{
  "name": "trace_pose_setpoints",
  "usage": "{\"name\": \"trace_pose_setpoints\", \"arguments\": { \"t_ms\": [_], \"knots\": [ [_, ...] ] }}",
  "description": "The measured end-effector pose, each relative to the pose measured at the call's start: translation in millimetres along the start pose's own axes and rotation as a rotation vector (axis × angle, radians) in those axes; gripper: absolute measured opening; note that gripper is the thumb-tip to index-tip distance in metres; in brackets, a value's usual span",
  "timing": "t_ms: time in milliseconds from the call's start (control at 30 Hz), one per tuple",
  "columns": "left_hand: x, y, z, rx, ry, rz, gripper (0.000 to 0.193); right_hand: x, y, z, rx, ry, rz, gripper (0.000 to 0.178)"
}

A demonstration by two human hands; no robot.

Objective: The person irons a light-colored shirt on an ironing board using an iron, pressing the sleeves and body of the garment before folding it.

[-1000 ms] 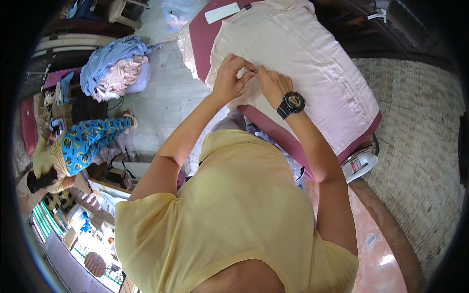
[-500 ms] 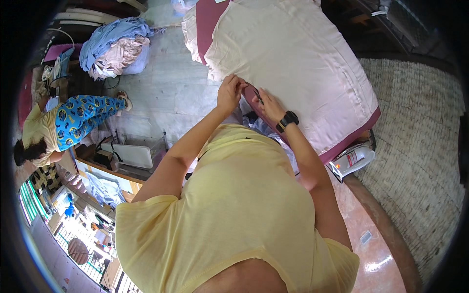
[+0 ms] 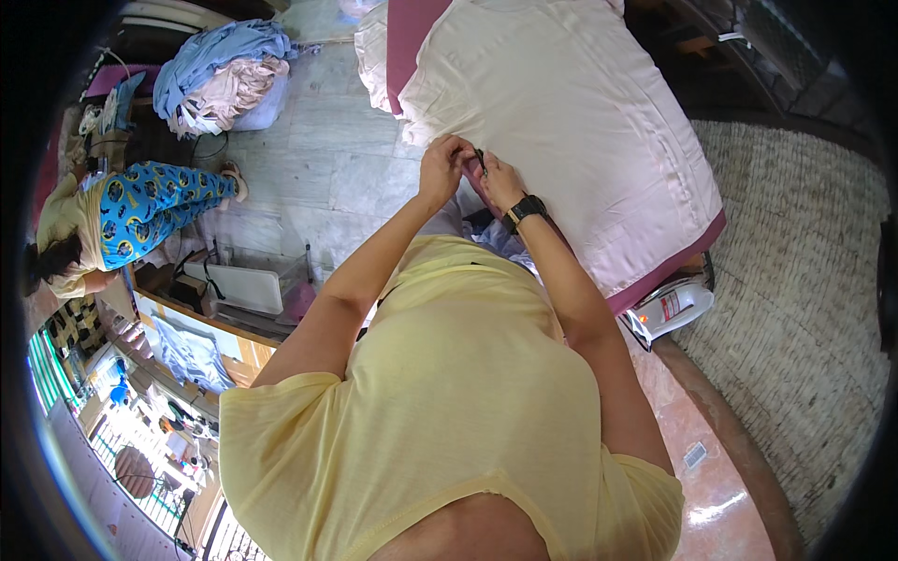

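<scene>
A cream cloth garment (image 3: 552, 103) lies spread over a padded table with a maroon cover (image 3: 409, 42). At the garment's near left edge my left hand (image 3: 445, 168) is closed, its fingertips pinching the cloth. My right hand (image 3: 505, 184), with a black watch on the wrist, is closed around small black thread snips (image 3: 481, 161). The tips of the snips point up beside my left fingers. Between the hands and my body a strip of the maroon cover shows; the exact bit of cloth in my left fingers is too small to make out.
A white appliance (image 3: 675, 310) with an orange light sits by the table's near right corner. Blue and beige cloth is heaped (image 3: 229, 79) on the floor at far left. Another person in blue patterned trousers (image 3: 154, 210) bends over at left, near a white panel (image 3: 238, 285).
My right hand has moved up and left, bringing the snips close to my left fingers. The left hand stays nearly in place. The other person's trousers appear slightly shifted in view.
</scene>
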State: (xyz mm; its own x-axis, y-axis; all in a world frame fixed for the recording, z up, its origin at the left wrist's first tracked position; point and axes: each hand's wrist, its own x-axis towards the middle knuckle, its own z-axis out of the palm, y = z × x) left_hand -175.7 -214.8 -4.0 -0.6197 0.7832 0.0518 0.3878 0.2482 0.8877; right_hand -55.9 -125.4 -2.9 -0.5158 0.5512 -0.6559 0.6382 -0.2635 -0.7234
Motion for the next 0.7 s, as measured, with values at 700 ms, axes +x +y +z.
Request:
{"name": "trace_pose_setpoints", "arguments": {
  "t_ms": [700],
  "knots": [
    [1.0,-14.3,-34.0,-0.003,-0.358,-0.112,0.011,-11.2,-5.7,-11.8,0.236,-0.176,0.150,0.045]
  ]
}}
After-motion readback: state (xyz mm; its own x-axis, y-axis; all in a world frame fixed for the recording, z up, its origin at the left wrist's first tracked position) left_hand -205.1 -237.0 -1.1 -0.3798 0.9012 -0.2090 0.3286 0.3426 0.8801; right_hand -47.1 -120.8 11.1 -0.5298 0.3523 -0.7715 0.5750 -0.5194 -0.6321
